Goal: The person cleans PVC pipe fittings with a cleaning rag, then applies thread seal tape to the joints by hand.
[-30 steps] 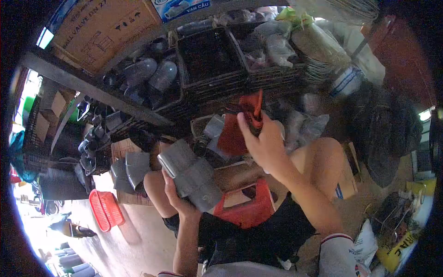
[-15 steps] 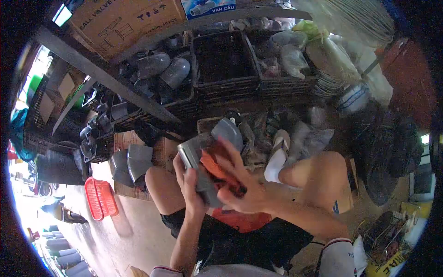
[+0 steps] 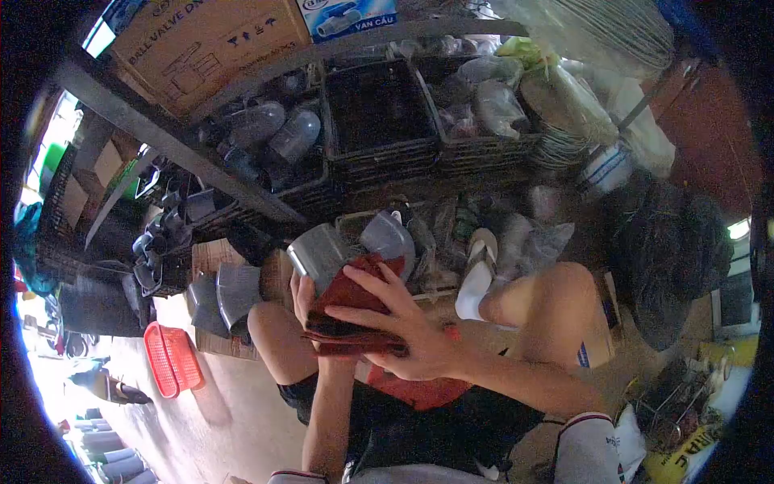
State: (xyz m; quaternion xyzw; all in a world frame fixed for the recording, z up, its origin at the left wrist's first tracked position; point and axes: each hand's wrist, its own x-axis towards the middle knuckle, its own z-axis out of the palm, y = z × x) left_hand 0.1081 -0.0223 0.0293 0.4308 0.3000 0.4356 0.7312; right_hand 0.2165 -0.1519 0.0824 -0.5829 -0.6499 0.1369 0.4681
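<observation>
A grey pipe fitting (image 3: 318, 252) is held above the lap, its round opening toward the upper left. My left hand (image 3: 305, 303) grips its left side, with most of the fingers hidden behind the cloth. A folded dark red cloth (image 3: 355, 297) lies over the fitting's lower part. My right hand (image 3: 415, 332) presses the cloth against the fitting, its fingers partly spread across the fabric. Another grey curved fitting (image 3: 388, 235) shows just behind the held one. Across the lap lies more red material (image 3: 419, 390).
Black crates (image 3: 379, 113) with grey fittings and plastic bags stand ahead. A red basket (image 3: 172, 360) is on the floor at left, near grey elbows (image 3: 239, 294) on cardboard. A slanted metal bar (image 3: 177, 145) crosses the upper left. A sandalled foot (image 3: 477, 278) is ahead.
The held fitting has tilted, its opening now turned up and away. The red cloth has spread over its lower part, with my right hand flatter on it. The view has shifted slightly.
</observation>
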